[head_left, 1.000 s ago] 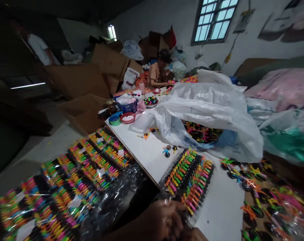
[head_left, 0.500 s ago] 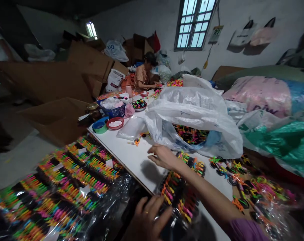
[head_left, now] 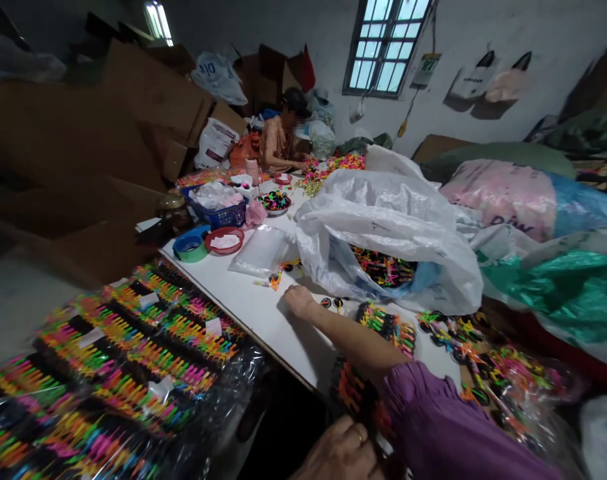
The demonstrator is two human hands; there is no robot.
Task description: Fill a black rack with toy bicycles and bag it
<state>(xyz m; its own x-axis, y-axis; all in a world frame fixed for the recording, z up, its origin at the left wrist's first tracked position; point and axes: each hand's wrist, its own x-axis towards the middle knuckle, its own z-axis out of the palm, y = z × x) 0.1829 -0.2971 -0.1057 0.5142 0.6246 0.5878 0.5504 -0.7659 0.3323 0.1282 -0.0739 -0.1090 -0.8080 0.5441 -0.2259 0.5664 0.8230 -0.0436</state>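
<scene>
My right hand (head_left: 298, 302) reaches over the white table (head_left: 263, 320), fingers curled in; anything inside them is hidden. Just beyond it lies a small orange plastic piece with black wheels (head_left: 275, 281). Two loose black wheels (head_left: 332, 303) sit to its right. Under my right forearm, rows of small bright plastic toys with black wheels (head_left: 383, 327) are packed side by side. My left hand (head_left: 341, 453), wearing a ring, is at the bottom edge beside those rows. Its fingers are bent together, and their tips are out of sight.
Bagged rows of similar toys (head_left: 148, 360) stand left of the table. A large white sack (head_left: 383, 220) with toys inside lies open. Clear plastic bags (head_left: 261, 250), tape rolls (head_left: 191, 247), a red basket (head_left: 225, 240) and a blue basket (head_left: 223, 215) line the far left. Another person (head_left: 278, 140) works behind.
My right hand has moved slightly left and away from me, its fingers curling in. My left hand has moved down and right, its spread fingers drawing together. The view has shifted.
</scene>
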